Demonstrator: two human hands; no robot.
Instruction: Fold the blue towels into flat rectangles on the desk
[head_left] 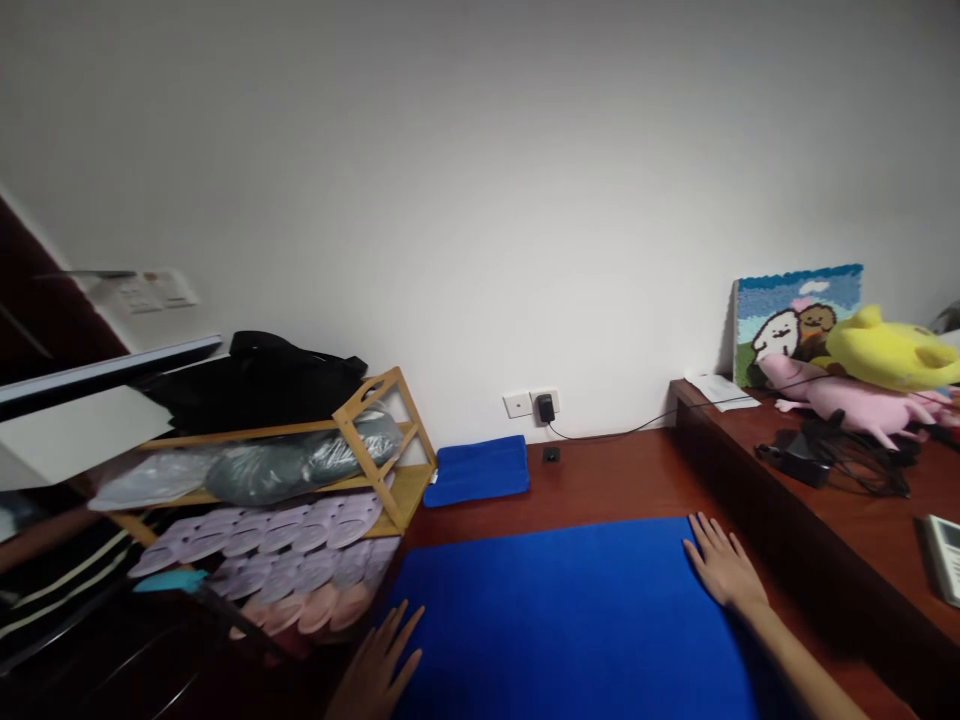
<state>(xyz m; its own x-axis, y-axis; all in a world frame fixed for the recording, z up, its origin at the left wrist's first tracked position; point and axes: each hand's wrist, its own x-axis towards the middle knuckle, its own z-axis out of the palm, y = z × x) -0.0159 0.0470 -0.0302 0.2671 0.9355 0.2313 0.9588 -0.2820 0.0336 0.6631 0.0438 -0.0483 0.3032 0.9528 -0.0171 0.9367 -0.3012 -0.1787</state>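
A large blue cloth [555, 620] lies spread flat on the reddish-brown wooden desk [600, 470]. At its left edge rests my left hand [382, 665], fingers spread, the fingertips over the cloth's border. My right hand [724, 565] lies flat by the far right corner, its fingers apart and touching the edge. Behind the spread cloth, close to the wall, sits a folded blue cloth [480, 470]. The near end of the large cloth runs out of view at the bottom.
Left stands a wooden rack [382, 450] with slippers [292, 530] and a black bag [262, 380]. A charger [545, 408] is plugged into the wall, its cord running right. On the raised right ledge are plush toys [885, 350], a power adapter [799, 455] and a picture [795, 310].
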